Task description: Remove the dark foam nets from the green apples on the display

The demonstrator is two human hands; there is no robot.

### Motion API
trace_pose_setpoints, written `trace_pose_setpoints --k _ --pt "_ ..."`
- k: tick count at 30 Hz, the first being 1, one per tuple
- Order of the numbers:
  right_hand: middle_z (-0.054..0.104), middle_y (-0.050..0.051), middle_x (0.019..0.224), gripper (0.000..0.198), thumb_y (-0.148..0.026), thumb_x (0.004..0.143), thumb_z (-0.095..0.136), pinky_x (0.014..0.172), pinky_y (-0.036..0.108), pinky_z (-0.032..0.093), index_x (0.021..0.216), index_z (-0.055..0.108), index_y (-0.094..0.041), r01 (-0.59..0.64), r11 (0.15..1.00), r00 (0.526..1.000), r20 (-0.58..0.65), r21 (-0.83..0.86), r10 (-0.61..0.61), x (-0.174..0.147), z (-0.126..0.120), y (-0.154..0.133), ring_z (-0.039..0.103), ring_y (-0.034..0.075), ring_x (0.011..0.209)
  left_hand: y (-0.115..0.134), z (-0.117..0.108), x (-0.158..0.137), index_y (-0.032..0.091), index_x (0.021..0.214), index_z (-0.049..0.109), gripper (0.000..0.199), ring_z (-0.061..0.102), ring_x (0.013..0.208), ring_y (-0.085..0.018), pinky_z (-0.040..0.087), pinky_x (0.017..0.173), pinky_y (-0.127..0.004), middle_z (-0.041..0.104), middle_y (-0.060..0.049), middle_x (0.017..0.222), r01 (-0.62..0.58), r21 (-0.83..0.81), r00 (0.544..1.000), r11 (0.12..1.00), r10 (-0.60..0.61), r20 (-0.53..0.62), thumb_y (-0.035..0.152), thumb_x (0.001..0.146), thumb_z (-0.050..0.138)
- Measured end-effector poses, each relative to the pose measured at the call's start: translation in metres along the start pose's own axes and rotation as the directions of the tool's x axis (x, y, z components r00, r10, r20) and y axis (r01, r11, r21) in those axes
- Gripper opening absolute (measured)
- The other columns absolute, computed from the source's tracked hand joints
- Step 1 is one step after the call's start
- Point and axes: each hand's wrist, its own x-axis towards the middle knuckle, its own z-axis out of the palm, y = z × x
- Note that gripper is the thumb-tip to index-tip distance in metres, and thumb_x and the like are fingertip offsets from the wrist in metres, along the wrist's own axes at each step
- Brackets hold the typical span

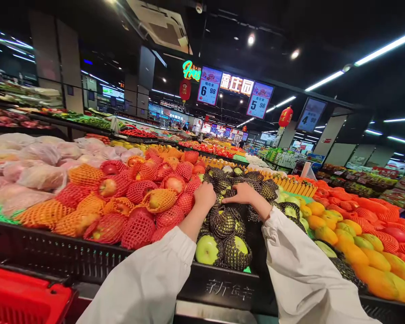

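Note:
Green apples in black foam nets (pixel 222 223) are stacked in a black display bin, a few with bare skin showing. My left hand (pixel 205 195) is at the left side of this pile, its fingers curled down among the netted apples; what they hold, if anything, is hidden. Across from it, my right hand (pixel 245 194) reaches over the pile with thumb stretched out and apart from the fingers. A netted apple lies between the two hands. Near the bin's front edge, a green apple (pixel 207 249) sits half out of its net.
Red apples in red and orange nets (pixel 145 191) fill the left side, with bagged fruit (pixel 37 166) beyond. Yellow mangoes (pixel 354 243) lie to the right. A red shopping basket (pixel 23 294) stands at lower left. The black bin rim (pixel 229 288) runs along the front.

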Motion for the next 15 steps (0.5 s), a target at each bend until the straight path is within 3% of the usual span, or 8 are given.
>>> trace_pose_setpoints --k 3,5,8,11,13,15 --pt "0.076 0.008 0.098 0.055 -0.068 0.067 0.075 0.073 0.031 0.050 0.092 0.073 -0.019 0.003 0.986 0.997 0.077 0.164 -0.016 0.019 -0.024 0.015 0.069 0.025 0.086 0.003 0.000 0.000 0.010 0.117 0.066 0.037 0.062 0.116 -0.030 0.053 0.091 -0.040 0.065 -0.017 0.121 -0.014 -0.013 1.000 1.000 0.014 -0.004 0.019 0.093 0.039" --pt "0.076 0.009 0.094 0.050 -0.065 0.078 0.066 0.070 0.030 0.048 0.092 0.073 -0.018 -0.066 0.979 0.995 -0.061 0.192 0.079 0.040 -0.034 0.026 0.069 0.024 0.084 0.004 0.001 0.000 0.010 0.117 0.066 0.036 0.062 0.114 -0.031 0.054 0.090 -0.040 0.065 -0.018 0.120 -0.024 -0.021 1.000 1.000 0.024 0.005 0.021 0.093 0.041" --pt "0.074 0.017 0.105 0.038 -0.045 0.092 0.055 0.078 0.033 0.049 0.101 0.072 -0.013 -0.226 0.964 0.923 -0.286 0.142 0.258 0.077 -0.033 0.044 0.069 0.028 0.097 0.004 0.001 0.000 0.009 0.117 0.066 0.036 0.063 0.113 -0.031 0.054 0.090 -0.041 0.065 -0.018 0.120 -0.036 -0.026 0.999 0.999 0.036 0.017 0.021 0.092 0.043" --pt "0.073 0.017 0.113 0.030 -0.026 0.080 0.070 0.086 0.034 0.051 0.107 0.073 -0.014 -0.236 0.964 0.935 -0.241 0.122 0.260 0.106 -0.018 0.058 0.068 0.030 0.107 0.004 -0.001 0.000 0.009 0.118 0.066 0.036 0.063 0.114 -0.031 0.053 0.090 -0.040 0.065 -0.019 0.121 -0.045 -0.025 0.999 0.999 0.046 0.029 0.021 0.092 0.043" --pt "0.075 0.012 0.112 0.044 -0.016 0.064 0.081 0.086 0.031 0.052 0.108 0.074 -0.018 -0.200 0.971 0.960 -0.171 0.129 0.220 0.120 -0.005 0.062 0.070 0.028 0.104 0.005 -0.004 -0.001 0.009 0.118 0.065 0.036 0.062 0.115 -0.031 0.053 0.091 -0.041 0.064 -0.019 0.121 -0.050 -0.023 0.998 0.999 0.050 0.033 0.021 0.093 0.043" --pt "0.075 0.007 0.112 0.051 -0.011 0.060 0.082 0.086 0.028 0.053 0.108 0.074 -0.023 -0.158 0.977 0.976 -0.130 0.146 0.177 0.129 0.005 0.064 0.071 0.025 0.103 0.006 -0.007 -0.002 0.009 0.119 0.065 0.036 0.061 0.116 -0.031 0.052 0.093 -0.041 0.064 -0.019 0.122 -0.056 -0.020 0.998 0.998 0.056 0.032 0.020 0.093 0.042"
